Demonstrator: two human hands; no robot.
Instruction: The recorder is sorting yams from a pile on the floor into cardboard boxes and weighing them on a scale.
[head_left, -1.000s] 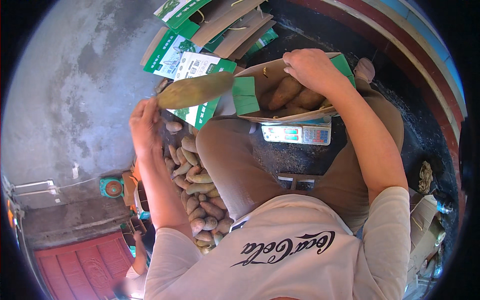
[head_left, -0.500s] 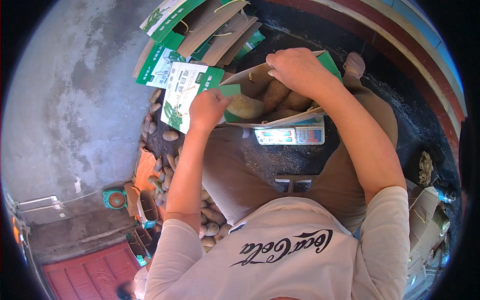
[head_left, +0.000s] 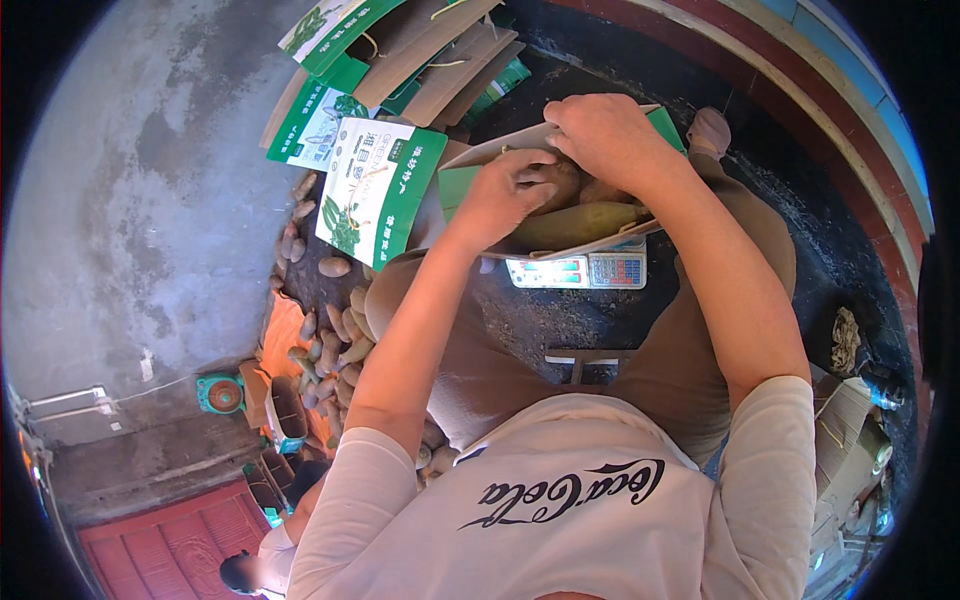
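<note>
An opened cardboard carton [head_left: 592,246] with green flaps sits in front of me, holding several dusty root vegetables that look like radishes. One long green radish [head_left: 575,226] lies along its near wall, and browner radishes [head_left: 605,192] are behind it. My left hand [head_left: 500,195] reaches in over the left end, fingers curled around the end of a brown radish [head_left: 556,186]; part of this contact is hidden. My right hand [head_left: 605,135] is closed over the far rim of the carton. Beneath the carton, a digital scale [head_left: 575,271] shows its display and keypad.
Printed green-and-white cartons [head_left: 370,190] stand to the left, with more open cartons [head_left: 440,55] behind them. Loose radishes [head_left: 330,350] lie on the floor beside my left leg, some on an orange sheet [head_left: 285,335]. Another person [head_left: 280,550] is at lower left. Flattened cardboard [head_left: 845,430] lies at right.
My left hand has let go of the green flap and moved right into the carton. The green radish now lies along the near wall. My right hand stays at the far rim.
</note>
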